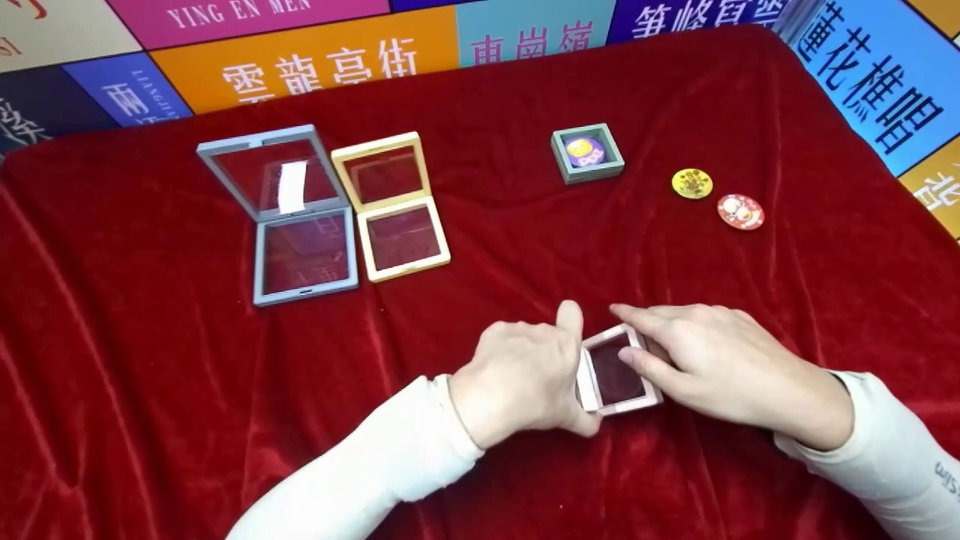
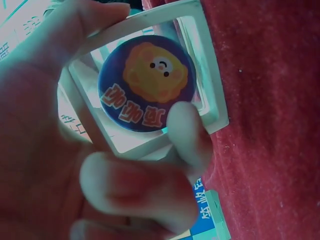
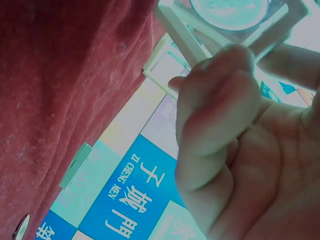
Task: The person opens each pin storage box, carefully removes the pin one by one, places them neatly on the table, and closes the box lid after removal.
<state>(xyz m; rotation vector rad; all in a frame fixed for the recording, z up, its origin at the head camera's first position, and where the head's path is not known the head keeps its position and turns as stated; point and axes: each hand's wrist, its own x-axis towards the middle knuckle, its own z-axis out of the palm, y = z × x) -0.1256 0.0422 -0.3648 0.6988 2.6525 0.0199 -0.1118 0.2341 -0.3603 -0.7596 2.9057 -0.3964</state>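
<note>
A small pale display frame [image 1: 624, 407] stands hinged open between both hands. Its left half is upright and edge-on in the head view; the right half shows a dark window. My left hand [image 1: 517, 379] grips the upright half, thumb at one edge and fingers at the opposite one. Through that half, the left wrist view shows a round blue badge [image 2: 150, 90] with a yellow cartoon face, one fingertip overlapping its rim. My right hand [image 1: 720, 364] holds the right half at its outer edge, thumb over the rim. A pale round face [image 3: 231, 11] shows in the right wrist view.
A blue frame [image 1: 306, 298] and a cream frame [image 1: 409, 268] stand open at the back left. A green frame [image 1: 589, 176] holds a purple badge. Yellow [image 1: 691, 184] and red [image 1: 741, 212] badges lie right on the red cloth [image 1: 487, 240].
</note>
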